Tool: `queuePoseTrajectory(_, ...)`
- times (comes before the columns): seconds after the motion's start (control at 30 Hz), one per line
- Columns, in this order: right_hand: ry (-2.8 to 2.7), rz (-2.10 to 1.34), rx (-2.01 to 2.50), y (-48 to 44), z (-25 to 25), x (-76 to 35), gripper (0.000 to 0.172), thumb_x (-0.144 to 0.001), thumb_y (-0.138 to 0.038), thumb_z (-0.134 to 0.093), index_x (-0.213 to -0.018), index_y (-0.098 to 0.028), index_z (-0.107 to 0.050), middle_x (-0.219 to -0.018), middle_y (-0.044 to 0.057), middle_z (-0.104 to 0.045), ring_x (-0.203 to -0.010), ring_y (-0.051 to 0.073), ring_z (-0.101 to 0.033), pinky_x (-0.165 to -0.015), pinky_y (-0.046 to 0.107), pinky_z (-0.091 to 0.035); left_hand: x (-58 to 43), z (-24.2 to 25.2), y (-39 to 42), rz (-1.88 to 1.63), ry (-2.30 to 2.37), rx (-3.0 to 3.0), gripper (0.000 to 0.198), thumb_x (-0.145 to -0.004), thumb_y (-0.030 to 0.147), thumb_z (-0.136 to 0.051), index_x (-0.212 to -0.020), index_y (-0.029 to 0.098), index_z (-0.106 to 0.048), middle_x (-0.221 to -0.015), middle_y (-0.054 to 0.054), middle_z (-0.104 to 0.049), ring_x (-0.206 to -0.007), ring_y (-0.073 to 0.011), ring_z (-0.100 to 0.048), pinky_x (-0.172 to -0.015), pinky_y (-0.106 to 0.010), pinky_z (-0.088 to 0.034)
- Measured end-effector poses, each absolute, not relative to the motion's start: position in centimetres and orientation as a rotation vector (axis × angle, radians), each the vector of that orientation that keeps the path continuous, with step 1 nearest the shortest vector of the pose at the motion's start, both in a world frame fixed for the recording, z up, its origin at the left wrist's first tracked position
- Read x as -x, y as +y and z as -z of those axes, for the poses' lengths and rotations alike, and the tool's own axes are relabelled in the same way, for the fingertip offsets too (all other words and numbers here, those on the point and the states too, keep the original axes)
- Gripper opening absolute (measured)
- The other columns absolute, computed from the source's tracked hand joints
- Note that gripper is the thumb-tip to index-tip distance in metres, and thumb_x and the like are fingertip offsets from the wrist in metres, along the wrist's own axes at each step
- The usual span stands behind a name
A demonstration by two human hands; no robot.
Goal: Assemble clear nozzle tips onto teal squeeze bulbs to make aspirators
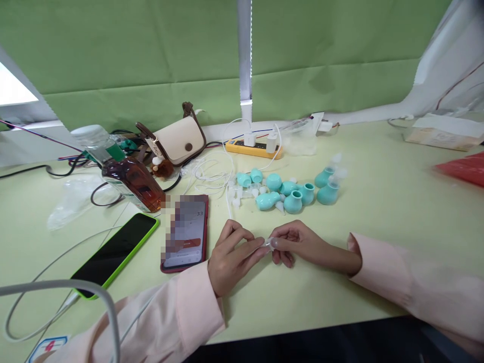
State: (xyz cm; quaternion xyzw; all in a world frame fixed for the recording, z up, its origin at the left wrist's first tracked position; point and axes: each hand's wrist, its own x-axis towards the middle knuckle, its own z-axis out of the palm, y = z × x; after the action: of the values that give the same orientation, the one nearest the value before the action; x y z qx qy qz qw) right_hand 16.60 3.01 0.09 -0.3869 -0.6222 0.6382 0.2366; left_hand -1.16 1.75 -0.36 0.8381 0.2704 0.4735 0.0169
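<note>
Between the fingertips of both hands is a small translucent piece, mostly covered by the fingers. My left hand pinches it from the left, and my right hand pinches it from the right with the thumb on top. Just beyond the hands lie several turquoise bulb-shaped pieces, some standing with their round openings up, others on their sides. Small clear and whitish parts are scattered beside them. Two of the turquoise bulbs at the right have translucent tips close by.
A phone with a lit screen lies left of my left hand, and a green-edged phone farther left. Behind stand a tilted bottle of brown liquid, a cream bag and a yellow power strip. A grey cable crosses the lower left.
</note>
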Motion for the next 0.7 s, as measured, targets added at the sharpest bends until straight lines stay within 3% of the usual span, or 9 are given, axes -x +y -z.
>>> queuePoseTrajectory(0.2, -1.624, -1.823, 1.057, 3.1, -0.3, -16.5, 0.030, -0.073, -0.037, -0.049, -0.060, -0.011, -0.055, -0.052, 0.002, -0.058, -0.039, 0.006, -0.047, -0.040, 0.020, -0.036, 1.5, 0.5, 1.7, -1.405, 0.901, -2.642, 0.014, -0.071, 0.012, -0.059, -0.085, 0.012, -0.061, -0.070, -0.006, -0.055, -0.069, -0.0144, -0.038, -0.058, -0.029, -0.039)
queuePoseTrajectory(0.43, -1.610, -1.827, 1.114, 3.1, -0.7, -16.4, 0.031, -0.071, -0.038, -0.049, -0.056, -0.011, -0.053, -0.045, 0.000, -0.056, -0.036, 0.006, -0.047, -0.038, 0.019, -0.037, 1.7, 0.3, 1.2, -1.267, 1.087, -2.761, 0.019, -0.071, 0.011, -0.057, -0.088, 0.016, -0.061, -0.074, -0.006, -0.060, -0.077, -0.0196, -0.042, -0.067, -0.039, -0.033)
queuePoseTrajectory(0.7, -1.613, -1.819, 1.134, 3.2, 0.3, -16.5, 0.034, -0.071, -0.040, -0.049, -0.051, -0.012, -0.051, -0.040, -0.001, -0.053, -0.031, 0.005, -0.043, -0.033, 0.017, -0.034, 1.4, 0.0, 1.2, -1.289, 1.008, -2.572, 0.012, -0.074, 0.011, -0.053, -0.080, 0.015, -0.062, -0.074, -0.006, -0.059, -0.077, -0.0187, -0.045, -0.065, -0.035, -0.032)
